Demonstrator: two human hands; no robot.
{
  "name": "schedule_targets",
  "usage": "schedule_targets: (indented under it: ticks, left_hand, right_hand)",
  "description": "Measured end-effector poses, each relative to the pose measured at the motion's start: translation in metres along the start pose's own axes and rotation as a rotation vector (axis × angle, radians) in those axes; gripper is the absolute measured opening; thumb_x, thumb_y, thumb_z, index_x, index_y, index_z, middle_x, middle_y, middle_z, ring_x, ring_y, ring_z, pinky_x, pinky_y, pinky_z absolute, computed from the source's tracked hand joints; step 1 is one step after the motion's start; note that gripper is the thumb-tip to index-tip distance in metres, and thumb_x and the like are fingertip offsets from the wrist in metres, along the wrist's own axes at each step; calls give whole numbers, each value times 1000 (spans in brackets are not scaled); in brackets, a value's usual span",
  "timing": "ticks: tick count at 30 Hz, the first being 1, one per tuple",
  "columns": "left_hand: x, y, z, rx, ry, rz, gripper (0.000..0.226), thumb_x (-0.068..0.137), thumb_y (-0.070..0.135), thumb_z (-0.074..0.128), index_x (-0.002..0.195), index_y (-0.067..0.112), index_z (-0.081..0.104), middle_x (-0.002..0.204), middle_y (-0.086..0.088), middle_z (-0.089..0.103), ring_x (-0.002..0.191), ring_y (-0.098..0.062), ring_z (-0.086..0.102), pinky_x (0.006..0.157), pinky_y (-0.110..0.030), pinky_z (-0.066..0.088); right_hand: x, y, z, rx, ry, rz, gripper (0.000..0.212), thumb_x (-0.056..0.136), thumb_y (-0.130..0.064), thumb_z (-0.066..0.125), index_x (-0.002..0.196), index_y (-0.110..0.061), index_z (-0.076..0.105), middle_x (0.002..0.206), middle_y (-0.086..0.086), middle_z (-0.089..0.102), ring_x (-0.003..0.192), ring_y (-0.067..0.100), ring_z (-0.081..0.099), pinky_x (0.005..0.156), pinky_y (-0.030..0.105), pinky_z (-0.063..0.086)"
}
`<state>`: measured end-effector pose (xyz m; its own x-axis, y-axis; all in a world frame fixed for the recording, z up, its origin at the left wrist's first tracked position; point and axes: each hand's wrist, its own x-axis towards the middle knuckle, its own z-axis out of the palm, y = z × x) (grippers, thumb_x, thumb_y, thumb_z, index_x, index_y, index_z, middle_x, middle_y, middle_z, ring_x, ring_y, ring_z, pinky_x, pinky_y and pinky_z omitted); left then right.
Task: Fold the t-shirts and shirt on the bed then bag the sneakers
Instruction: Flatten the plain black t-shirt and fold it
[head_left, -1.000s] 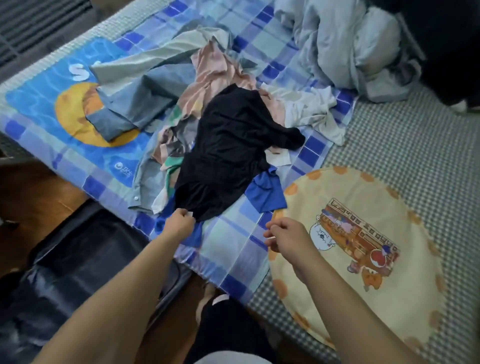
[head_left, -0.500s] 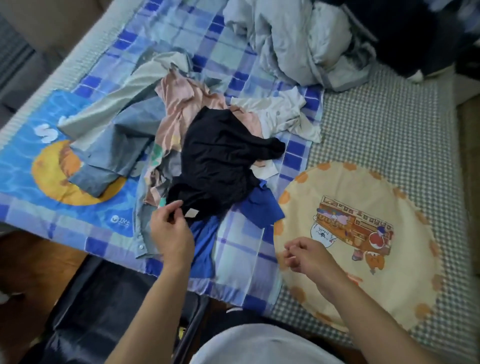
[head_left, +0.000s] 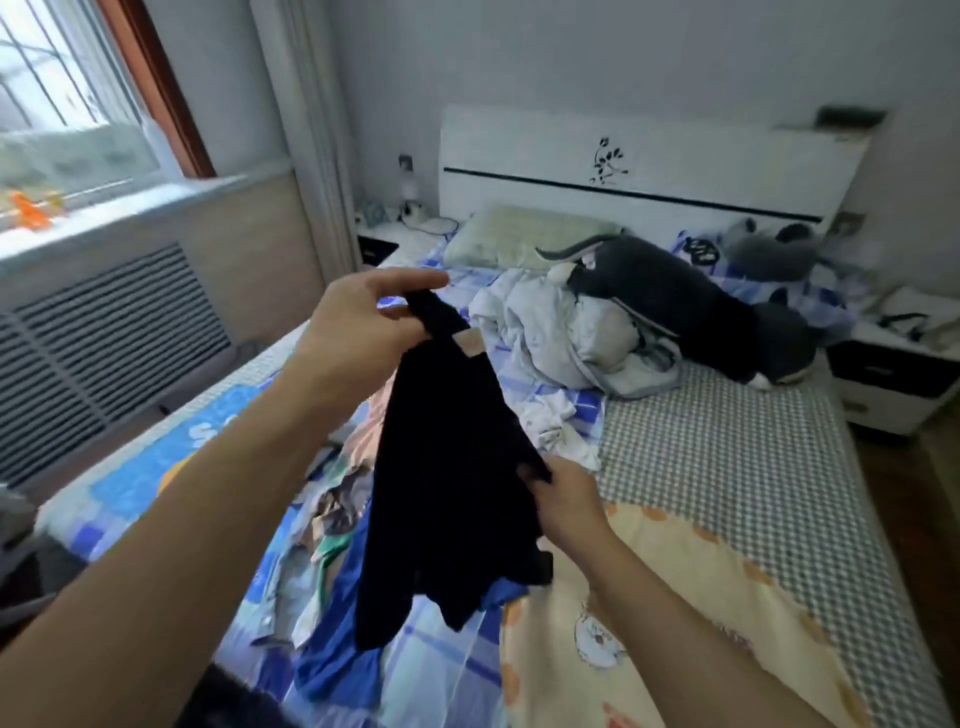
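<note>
Black t-shirt (head_left: 447, 499) now lifted off the clothes pile (head_left: 332, 499) — left hand (head_left: 363, 327) pinches its top edge, right hand (head_left: 566, 501) grips its side — hanging above the bed (head_left: 727, 452)

Black shirt (head_left: 457, 483) hanging from both hands above the bed, clothes heap (head_left: 332, 519) crowding the sheet just beneath it, bare checked mattress (head_left: 727, 457) open to the right, crumpled duvet (head_left: 561, 332) and dark plush (head_left: 675, 296) blocking the far end
</note>
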<state>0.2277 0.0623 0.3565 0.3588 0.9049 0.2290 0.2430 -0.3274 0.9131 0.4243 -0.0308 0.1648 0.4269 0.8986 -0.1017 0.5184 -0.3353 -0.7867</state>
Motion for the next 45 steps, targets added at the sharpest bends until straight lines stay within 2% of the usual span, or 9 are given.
schedule_targets:
  ticks: [9,14,17,20,25,29,34,41,45]
  left_hand:
    - [-35,25,66,751,242,223,22,85,10,61,99,8,78,93,-16,66,92,-36,61,80,-37,45]
    - [-9,61,106,208,59,-156,12,78,2,65,85,-3,72,84,-24,72,80,-34,72,74,-31,61]
    - [4,102,146,-320,-175,-164,48,97,-1,58,144,8,51,132,-12,59,112,-18,63,101,-33,52]
    - [-25,134,183,-391,-494,-60,73,103,12,55,160,39,19,155,19,36,128,8,43,111,-25,35]
    - [-142,65,262,-83,-411,2,73,91,21,75,148,39,32,121,32,47,103,24,50,83,-1,40]
    - [-190,-44,287,334,-373,-146,8,87,25,59,95,25,56,86,6,65,89,-23,67,74,-41,52]
    - [-172,-50,227,354,-152,-82,36,93,37,71,67,18,55,59,2,55,56,-13,53,57,-34,35]
    - [-147,97,183,-85,-454,-240,23,93,33,69,96,11,75,83,-9,76,69,-18,72,60,-27,57]
    - [-124,153,200,-441,-365,-217,22,101,17,57,116,4,68,109,-15,76,96,-25,75,83,-35,62]
  right_hand:
    - [-61,-2,-227,-87,440,-216,26,90,-1,54,100,-14,74,85,0,68,86,24,63,73,31,41]
    - [-99,13,-291,118,2,-15,20,100,-23,61,97,-10,77,88,11,77,82,27,73,71,32,56]
    - [-130,4,-300,398,-259,1,38,105,-31,49,111,-2,72,109,17,75,99,29,73,85,38,58]
    - [-138,-7,-297,633,-139,29,42,110,-31,38,115,-1,67,109,17,75,98,33,73,77,41,61]
    - [-140,7,-286,814,37,179,33,111,-27,36,102,-7,61,90,12,78,83,30,75,75,48,61]
    - [-128,26,-286,780,120,284,30,110,-29,40,115,-4,55,106,16,72,83,29,74,62,42,61]
    - [-108,73,-311,647,240,415,41,110,-32,39,140,-6,45,111,15,69,86,30,72,67,46,60]
    - [-71,79,-333,625,257,272,36,108,-32,43,138,-14,55,124,9,68,103,26,69,82,43,56]
    - [-70,63,-347,926,6,-65,69,106,-12,45,161,-35,10,161,-2,36,142,19,44,114,44,37]
